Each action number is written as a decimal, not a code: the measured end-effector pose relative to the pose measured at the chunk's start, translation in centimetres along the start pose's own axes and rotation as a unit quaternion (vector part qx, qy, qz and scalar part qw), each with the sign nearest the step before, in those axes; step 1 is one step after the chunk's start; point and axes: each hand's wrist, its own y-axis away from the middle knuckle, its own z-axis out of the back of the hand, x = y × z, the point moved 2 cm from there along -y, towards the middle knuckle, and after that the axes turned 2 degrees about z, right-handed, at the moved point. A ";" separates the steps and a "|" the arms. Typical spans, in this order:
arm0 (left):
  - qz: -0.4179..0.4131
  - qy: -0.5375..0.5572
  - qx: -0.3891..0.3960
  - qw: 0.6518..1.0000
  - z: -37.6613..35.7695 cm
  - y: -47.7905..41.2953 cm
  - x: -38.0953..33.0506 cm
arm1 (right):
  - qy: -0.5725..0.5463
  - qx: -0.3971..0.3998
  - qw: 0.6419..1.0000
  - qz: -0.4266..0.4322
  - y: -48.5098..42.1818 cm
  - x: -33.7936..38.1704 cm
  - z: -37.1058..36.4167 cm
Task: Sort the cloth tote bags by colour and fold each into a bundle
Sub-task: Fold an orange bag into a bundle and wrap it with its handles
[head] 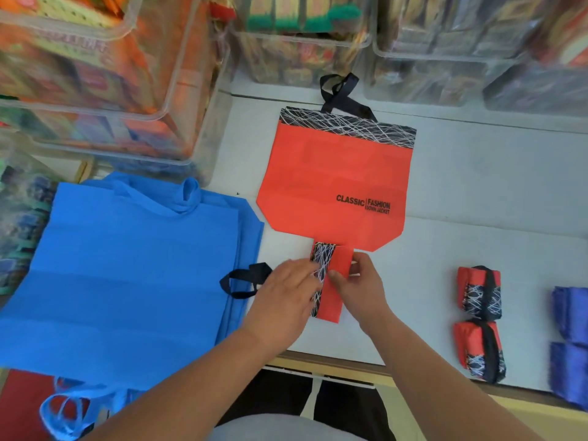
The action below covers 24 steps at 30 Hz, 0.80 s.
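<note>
The step in hand looks like rolling a red tote, already folded lengthwise into a narrow strip [329, 281], into a bundle. The strip lies on the worktop [477, 192] just in front of the person. Its far end touches or overlaps the near edge of the flat red bag [334, 179] at 12 o'clock.

To do it well:
- Line up the long edges first, so the patterned band and the red panel sit square.
- Press each turn flat before making the next one.
- Roll toward the black handle [245, 280], which loops out at 9 o'clock. Leave it free so it can wrap the bundle, as the handles appear to on the two red bundles [480, 292] at 3 to 4 o'clock.
- Keep the far end from dragging the flat red bag with it.

The left hand [286, 288] lies spread and fairly flat, with its fingertips pressing the patterned side of the strip. The right hand [359, 278] is narrowed to a pinch. Its thumb is on top of the red panel and its fingers curl over the strip's right edge near the far end.

The blue bags [133, 268] lie stacked at 9 o'clock. The blue bundles [571, 310] sit at the 3 o'clock edge, well apart from the red ones. Clear bins [95, 90] line the back.
</note>
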 end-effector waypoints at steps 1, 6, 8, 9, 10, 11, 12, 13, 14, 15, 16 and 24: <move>-0.007 -0.003 0.052 0.999 -0.9 0.2 0.3 | 0.005 0.002 1.000 0.000 -0.5 0.1 0.1; 0.011 -0.021 0.194 0.981 -3.3 1.0 2.3 | 0.110 0.042 0.991 0.063 -2.7 0.7 0.2; 0.010 -0.020 0.205 0.978 -3.7 1.2 2.7 | 0.120 0.048 0.990 0.061 -3.7 0.9 0.2; 0.010 -0.017 0.204 0.979 -3.9 1.3 2.8 | 0.123 0.047 0.990 0.056 -4.3 0.9 0.4; 0.012 -0.012 0.199 0.980 -4.1 1.3 3.1 | 0.132 0.046 0.988 0.057 -5.1 0.3 0.4; 0.012 -0.005 0.187 0.982 -4.4 1.3 3.3 | 0.150 0.039 0.986 0.059 -5.4 0.2 0.3; 0.010 0.005 0.169 0.986 -4.6 1.2 3.6 | 0.169 0.028 0.983 0.059 -5.7 0.2 0.3; 0.005 0.013 0.150 0.989 -4.7 1.1 3.9 | 0.185 0.017 0.981 0.054 -5.7 0.3 0.2; -0.003 0.014 0.136 0.991 -4.9 1.1 4.2 | 0.198 0.006 0.979 0.050 -5.7 0.5 0.1; -0.014 0.007 0.125 0.992 -5.0 1.2 4.4 | 0.210 -0.005 0.977 0.046 -5.7 0.6 -0.1; -0.028 -0.004 0.113 0.993 -5.0 1.2 4.5 | 0.222 -0.015 0.974 0.048 -5.8 0.5 -0.2; 0.074 0.084 0.138 0.984 -2.1 -1.5 3.4 | 0.115 0.035 0.993 0.009 -4.8 0.8 0.1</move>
